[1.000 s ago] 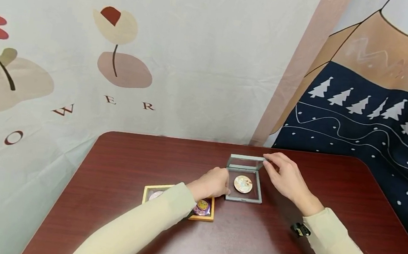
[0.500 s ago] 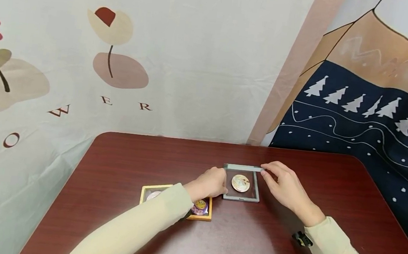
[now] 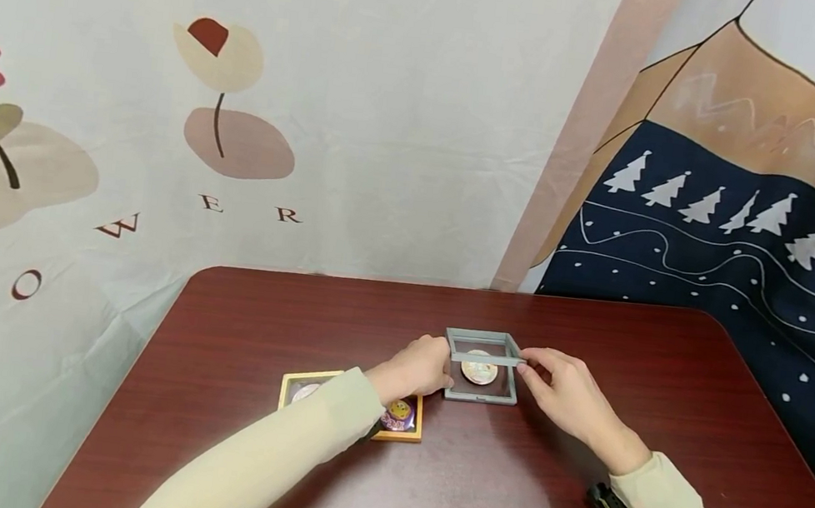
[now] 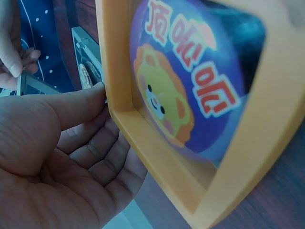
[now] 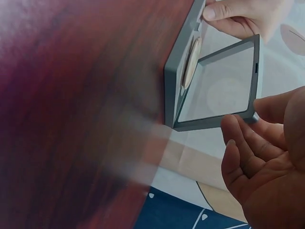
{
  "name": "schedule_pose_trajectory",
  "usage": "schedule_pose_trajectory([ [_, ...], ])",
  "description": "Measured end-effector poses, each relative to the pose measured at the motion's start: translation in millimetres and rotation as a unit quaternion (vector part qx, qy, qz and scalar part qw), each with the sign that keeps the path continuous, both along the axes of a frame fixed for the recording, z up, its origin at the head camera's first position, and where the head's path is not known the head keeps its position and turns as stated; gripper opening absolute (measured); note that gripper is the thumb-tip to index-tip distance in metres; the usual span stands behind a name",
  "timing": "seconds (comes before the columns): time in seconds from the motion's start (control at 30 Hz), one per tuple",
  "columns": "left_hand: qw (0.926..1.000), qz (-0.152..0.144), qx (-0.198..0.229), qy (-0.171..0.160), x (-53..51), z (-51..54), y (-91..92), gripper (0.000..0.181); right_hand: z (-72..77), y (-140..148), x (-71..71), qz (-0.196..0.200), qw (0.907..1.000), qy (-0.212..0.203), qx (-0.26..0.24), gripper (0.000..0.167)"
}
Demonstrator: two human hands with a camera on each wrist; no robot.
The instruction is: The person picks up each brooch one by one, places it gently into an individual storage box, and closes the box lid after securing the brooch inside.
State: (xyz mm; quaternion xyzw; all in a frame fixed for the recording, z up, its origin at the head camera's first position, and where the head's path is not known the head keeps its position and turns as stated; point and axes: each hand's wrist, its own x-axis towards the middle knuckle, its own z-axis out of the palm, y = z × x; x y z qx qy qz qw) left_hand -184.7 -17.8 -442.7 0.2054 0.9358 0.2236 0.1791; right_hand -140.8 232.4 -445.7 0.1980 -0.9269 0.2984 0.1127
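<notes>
A grey, clear-windowed display case [image 3: 479, 398] lies on the table, its hinged lid [image 3: 486, 360] raised at a slant over the base. Inside the base rests a round, pale badge [image 3: 478, 374], partly seen through the lid's window. My left hand [image 3: 419, 364] grips the base's left edge; its thumb presses there in the right wrist view. With thumb and fingers, my right hand [image 3: 572, 398] pinches the lid's right corner. Under my left forearm lies a yellow-framed case [image 3: 402, 436] containing a purple lion badge [image 4: 164, 95] and another pale badge [image 3: 304, 391].
The dark red wooden table [image 3: 486, 489] extends around both cases. Behind its far edge hangs a pale cloth [image 3: 408, 120] with flower prints, beside a dark blue printed cloth [image 3: 717, 256] at the right. Black cameras sit on the wrists.
The lid, upright a second ago, has swung forward and down toward the base, with my right hand moving along. My left hand keeps its hold on the base.
</notes>
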Motion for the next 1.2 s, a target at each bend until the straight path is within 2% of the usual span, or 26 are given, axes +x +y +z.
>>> schedule_pose_trajectory([
  [0.2, 0.9999, -0.006, 0.001, 0.008, -1.3, -1.9, -2.3, 0.041, -4.1, -0.7, 4.8, 0.006, 0.9999, -0.013, -0.005, 0.019],
  [0.33, 0.9998, -0.005, -0.008, 0.019, -0.4, -2.0, -4.4, 0.044, -6.7, -1.4, 6.3, 0.014, 0.9995, -0.028, 0.002, 0.020],
  [0.67, 0.9999, -0.006, 0.001, 0.015, 0.1, -2.3, -8.8, 0.053, -15.3, -2.1, 8.6, 0.031, 0.9983, -0.046, 0.020, 0.021],
  [0.73, 0.9996, -0.014, 0.007, 0.023, -7.3, -18.0, -10.2, 0.053, -16.3, -1.9, 9.5, 0.032, 0.9980, -0.052, 0.020, 0.022],
  [0.77, 0.9996, -0.017, 0.010, 0.019, -8.1, -17.9, -10.9, 0.053, -16.8, -1.9, 9.7, 0.032, 0.9978, -0.054, 0.021, 0.022],
  [0.9, 0.9993, -0.022, 0.027, 0.010, -7.6, -14.5, -13.5, 0.051, -18.5, -1.5, 10.0, 0.032, 0.9970, -0.066, 0.024, 0.023],
  [0.97, 0.9994, -0.013, 0.033, -0.005, 0.5, 3.4, -13.9, 0.052, -19.0, -1.4, 9.8, 0.035, 0.9965, -0.071, 0.025, 0.022],
  [1.2, 0.9996, 0.007, 0.028, 0.000, 8.4, 8.6, -12.0, 0.050, -20.0, -1.0, 11.0, 0.046, 0.9962, -0.067, 0.033, 0.017],
])
